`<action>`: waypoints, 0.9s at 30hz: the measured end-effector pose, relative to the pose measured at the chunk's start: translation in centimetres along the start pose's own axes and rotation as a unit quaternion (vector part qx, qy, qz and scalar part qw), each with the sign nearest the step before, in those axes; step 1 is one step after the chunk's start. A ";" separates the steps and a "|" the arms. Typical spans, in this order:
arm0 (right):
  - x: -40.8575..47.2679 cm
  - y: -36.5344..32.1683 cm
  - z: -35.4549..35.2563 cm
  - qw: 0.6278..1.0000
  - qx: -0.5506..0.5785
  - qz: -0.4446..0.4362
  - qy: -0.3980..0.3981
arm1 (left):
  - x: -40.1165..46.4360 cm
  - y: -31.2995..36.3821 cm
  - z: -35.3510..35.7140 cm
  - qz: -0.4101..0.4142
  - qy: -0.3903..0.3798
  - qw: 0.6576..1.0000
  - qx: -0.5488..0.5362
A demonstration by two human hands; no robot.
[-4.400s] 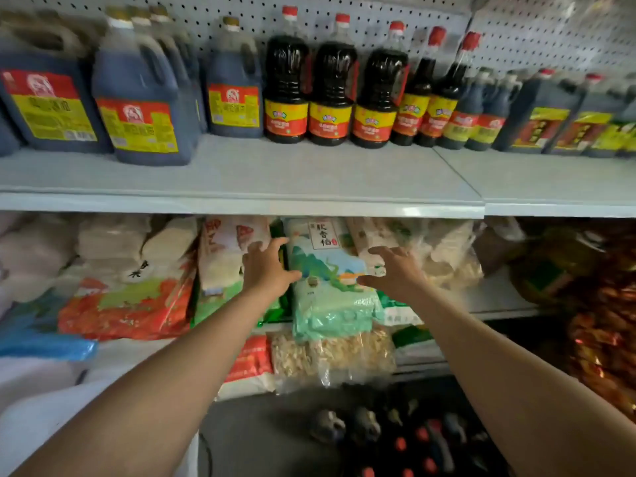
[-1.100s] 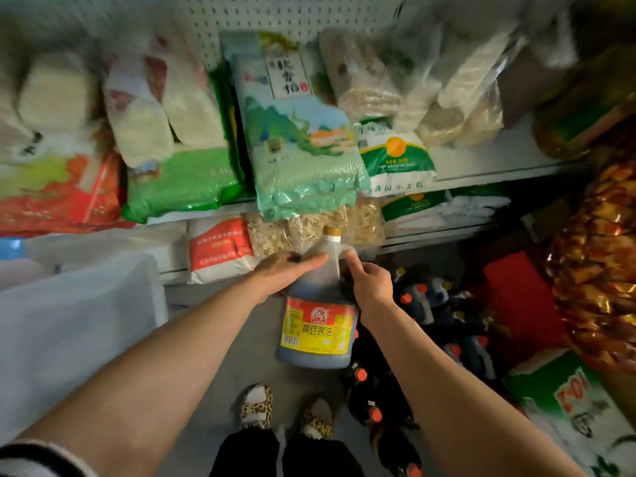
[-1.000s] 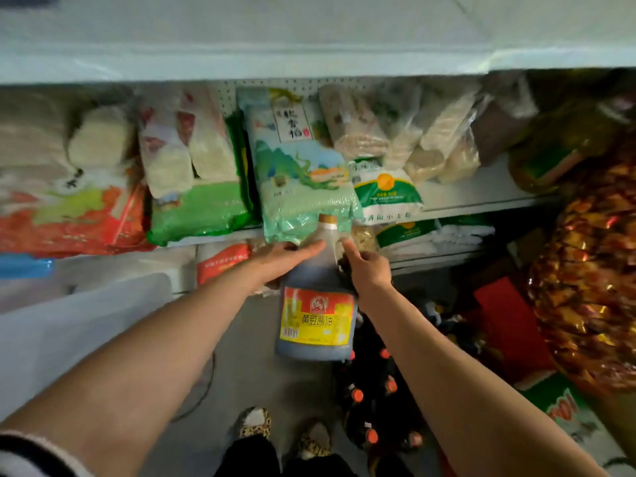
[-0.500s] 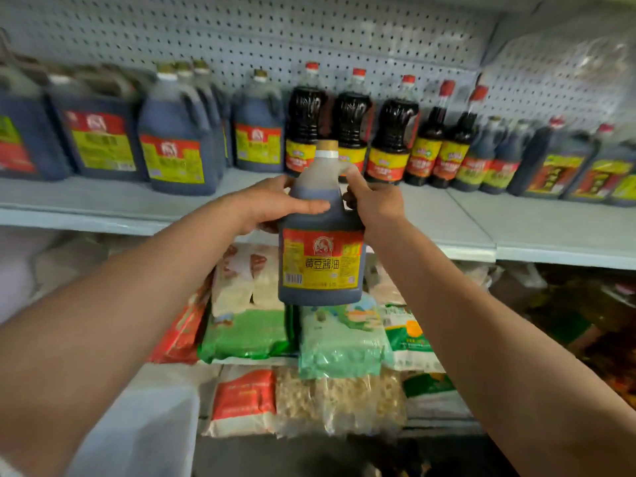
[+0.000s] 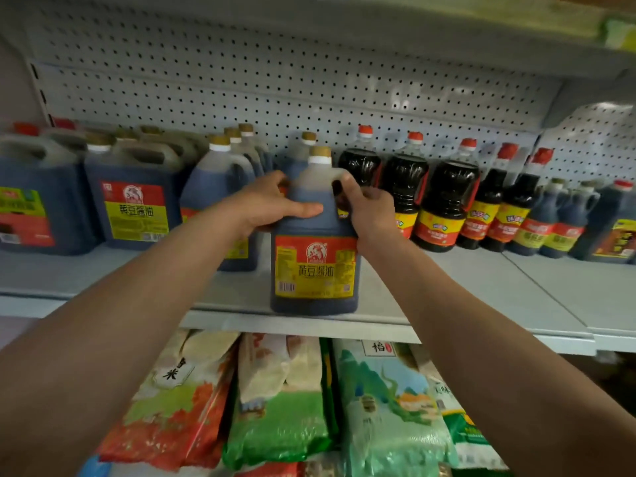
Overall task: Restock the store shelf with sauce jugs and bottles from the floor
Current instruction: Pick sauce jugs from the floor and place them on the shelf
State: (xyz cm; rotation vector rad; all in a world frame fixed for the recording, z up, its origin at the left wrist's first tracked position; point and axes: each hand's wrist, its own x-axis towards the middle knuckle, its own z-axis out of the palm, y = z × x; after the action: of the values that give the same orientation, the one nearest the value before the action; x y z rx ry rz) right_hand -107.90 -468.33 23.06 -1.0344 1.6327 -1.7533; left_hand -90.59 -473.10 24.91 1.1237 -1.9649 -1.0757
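Note:
A dark sauce jug (image 5: 315, 266) with a red and yellow label and a tan cap stands near the front edge of the grey shelf (image 5: 447, 294). My left hand (image 5: 272, 201) lies across its upper left shoulder, thumb stretched over the front. My right hand (image 5: 370, 210) grips the jug's handle on the right side. Several matching jugs (image 5: 136, 208) stand in a row behind and to the left. Red-capped dark bottles (image 5: 444, 197) stand to the right at the back.
Pegboard backs the shelf. Bare shelf surface (image 5: 499, 297) lies right of the held jug, in front of the bottles. Below, rice and grain bags (image 5: 389, 404) fill the lower shelf. Smaller jugs (image 5: 612, 222) sit at the far right.
The jug came up from the floor in both hands and now sits on the shelf's front edge. The view has tilted up from the floor to the sauce shelf.

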 end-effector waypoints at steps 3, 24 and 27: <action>1.4 -0.3 0.9 0.999 0.021 -0.042 -0.017 | 1.4 0.6 -1.0 0.037 0.022 0.999 0.017; 4.0 8.0 -1.6 0.955 -0.170 -0.090 -0.224 | 5.4 -1.5 0.4 0.051 -0.017 0.957 0.286; 5.7 8.1 -0.5 0.955 -0.175 -0.083 -0.224 | 7.3 -1.4 0.4 0.032 -0.010 0.956 0.292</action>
State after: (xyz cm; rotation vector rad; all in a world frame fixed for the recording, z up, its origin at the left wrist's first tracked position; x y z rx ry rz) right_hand -112.57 -473.72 16.11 -1.6394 1.6177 -1.2151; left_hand -93.62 -479.90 24.31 1.3286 -2.3954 -0.4693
